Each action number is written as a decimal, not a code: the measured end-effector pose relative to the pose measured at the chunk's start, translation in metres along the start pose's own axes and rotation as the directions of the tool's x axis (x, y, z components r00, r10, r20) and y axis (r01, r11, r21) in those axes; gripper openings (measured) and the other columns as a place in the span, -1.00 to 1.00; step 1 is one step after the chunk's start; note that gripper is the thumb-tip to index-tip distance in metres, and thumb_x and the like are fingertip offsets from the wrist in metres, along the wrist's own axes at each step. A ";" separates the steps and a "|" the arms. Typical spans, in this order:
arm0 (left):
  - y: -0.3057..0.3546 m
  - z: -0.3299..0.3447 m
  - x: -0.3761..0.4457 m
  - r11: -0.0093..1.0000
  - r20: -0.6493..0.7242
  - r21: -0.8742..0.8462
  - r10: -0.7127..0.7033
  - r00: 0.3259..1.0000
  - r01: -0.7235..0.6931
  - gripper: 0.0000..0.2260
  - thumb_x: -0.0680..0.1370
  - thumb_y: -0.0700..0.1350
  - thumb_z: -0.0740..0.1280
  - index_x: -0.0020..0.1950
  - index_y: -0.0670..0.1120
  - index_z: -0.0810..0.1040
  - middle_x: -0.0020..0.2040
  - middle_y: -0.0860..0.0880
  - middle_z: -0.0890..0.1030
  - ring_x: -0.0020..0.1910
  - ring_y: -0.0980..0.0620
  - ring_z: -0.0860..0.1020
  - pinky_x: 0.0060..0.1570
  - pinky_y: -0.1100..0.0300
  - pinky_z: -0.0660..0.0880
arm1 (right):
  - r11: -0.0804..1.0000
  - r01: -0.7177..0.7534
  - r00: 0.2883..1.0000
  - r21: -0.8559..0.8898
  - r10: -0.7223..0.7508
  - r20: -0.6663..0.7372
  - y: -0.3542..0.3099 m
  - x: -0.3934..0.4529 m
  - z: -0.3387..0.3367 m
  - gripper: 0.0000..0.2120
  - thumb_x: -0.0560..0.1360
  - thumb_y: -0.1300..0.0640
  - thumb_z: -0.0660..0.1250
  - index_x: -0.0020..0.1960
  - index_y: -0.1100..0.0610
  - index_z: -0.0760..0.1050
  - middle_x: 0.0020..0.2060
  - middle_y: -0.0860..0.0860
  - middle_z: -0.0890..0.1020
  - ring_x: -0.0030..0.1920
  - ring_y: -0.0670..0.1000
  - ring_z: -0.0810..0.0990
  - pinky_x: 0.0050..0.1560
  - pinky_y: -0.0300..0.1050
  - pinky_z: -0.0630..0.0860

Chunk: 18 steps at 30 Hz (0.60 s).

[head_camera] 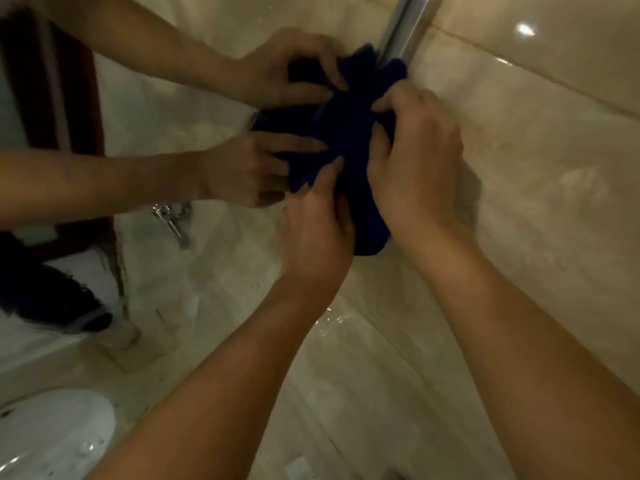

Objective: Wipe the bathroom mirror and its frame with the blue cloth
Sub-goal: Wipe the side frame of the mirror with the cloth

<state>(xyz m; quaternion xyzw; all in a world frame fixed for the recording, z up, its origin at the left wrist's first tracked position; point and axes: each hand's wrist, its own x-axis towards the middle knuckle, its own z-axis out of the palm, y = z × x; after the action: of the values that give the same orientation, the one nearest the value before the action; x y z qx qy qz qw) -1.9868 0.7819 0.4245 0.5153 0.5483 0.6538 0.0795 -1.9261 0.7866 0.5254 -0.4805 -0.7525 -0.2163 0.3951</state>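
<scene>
A dark blue cloth (349, 133) is bunched against the mirror's silver frame (405, 26), which runs up to the top of the view. My right hand (415, 157) grips the cloth from the right, fingers curled into its folds. My left hand (315, 223) holds the cloth's lower part from the left, fingers reaching up over it. The mirror (166, 109) fills the left side and shows both hands and the cloth reflected. The frame's stretch under the cloth is hidden.
Glossy beige wall tiles (536, 150) lie to the right of the frame. A white basin (52, 434) sits at the bottom left on a pale stone counter (363, 393). The mirror reflects a tap (169, 216) and a dark door frame (69, 91).
</scene>
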 end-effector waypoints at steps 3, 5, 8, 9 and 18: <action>-0.004 -0.004 -0.009 0.998 0.045 -0.002 -0.061 0.997 0.061 -0.64 0.60 -0.24 0.26 0.40 -0.11 0.48 0.13 -0.12 0.66 0.07 -0.08 0.62 0.04 -0.06 0.57 | 1.000 0.014 0.999 -0.028 -0.013 0.042 0.000 -0.008 0.008 -0.80 0.55 0.30 0.23 0.14 0.16 0.52 0.01 0.09 0.59 -0.04 0.07 0.54 -0.11 -0.21 0.35; -0.011 -0.007 -0.017 0.996 0.077 0.012 -0.089 0.993 0.089 -0.64 0.60 -0.23 0.26 0.41 -0.08 0.48 0.14 -0.10 0.66 0.08 -0.07 0.62 0.06 -0.05 0.56 | 0.999 0.011 0.999 -0.031 -0.010 0.052 -0.001 -0.020 0.017 -0.83 0.54 0.32 0.25 0.10 0.19 0.52 -0.04 0.11 0.58 -0.09 0.10 0.54 -0.14 -0.11 0.42; -0.023 -0.007 -0.020 0.994 0.088 0.018 -0.106 0.990 0.105 -0.66 0.61 -0.23 0.26 0.39 -0.08 0.50 0.07 -0.09 0.68 -0.01 -0.06 0.63 0.00 -0.02 0.58 | 1.000 -0.007 0.999 -0.001 0.007 0.037 -0.004 -0.032 0.028 -0.82 0.52 0.34 0.28 0.09 0.21 0.53 -0.05 0.15 0.57 -0.14 0.16 0.56 -0.18 0.03 0.51; -0.026 -0.005 -0.024 0.993 0.080 0.029 -0.113 0.990 0.111 -0.66 0.61 -0.24 0.26 0.38 -0.09 0.51 0.05 -0.09 0.68 -0.03 -0.06 0.63 -0.02 -0.01 0.58 | 1.000 -0.009 0.999 0.008 0.008 0.046 -0.004 -0.037 0.031 -0.81 0.51 0.34 0.28 0.10 0.21 0.53 -0.04 0.16 0.57 -0.15 0.18 0.56 -0.18 0.07 0.53; -0.063 -0.001 -0.074 0.975 0.019 0.025 -0.222 0.975 0.222 -0.66 0.52 -0.33 0.33 0.27 -0.13 0.60 0.03 -0.01 0.69 -0.02 0.09 0.63 0.04 0.17 0.56 | 0.997 -0.047 0.946 0.068 0.022 0.324 0.006 -0.093 0.060 -0.84 0.55 0.24 0.31 0.12 0.13 0.49 0.03 0.12 0.52 -0.03 0.19 0.57 -0.10 0.00 0.49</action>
<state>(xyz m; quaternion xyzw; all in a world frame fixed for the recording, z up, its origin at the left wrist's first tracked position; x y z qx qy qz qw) -1.9833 0.7563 0.3309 0.4586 0.6089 0.6291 0.1522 -1.9228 0.7806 0.4148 -0.5074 -0.8061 -0.0993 0.2880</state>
